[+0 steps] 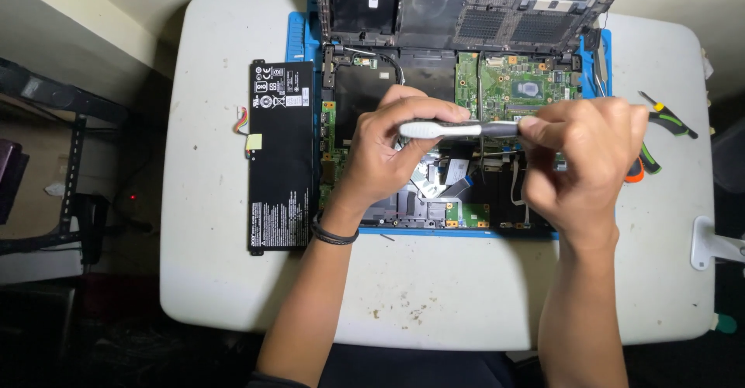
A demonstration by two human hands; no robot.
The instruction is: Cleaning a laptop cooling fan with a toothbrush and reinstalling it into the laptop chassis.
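An opened laptop lies on a blue mat with its green circuit board exposed and the bottom cover tilted up behind. My left hand and my right hand hold a grey screwdriver level between them above the laptop. The left hand grips the pale handle end; the right hand's fingers pinch the other end. A black band circles my left wrist.
A flat black battery pack with coloured wires lies left of the laptop on the white table. Small green-handled tools lie at the right. A white object sticks in at the right edge. A dark shelf stands left of the table.
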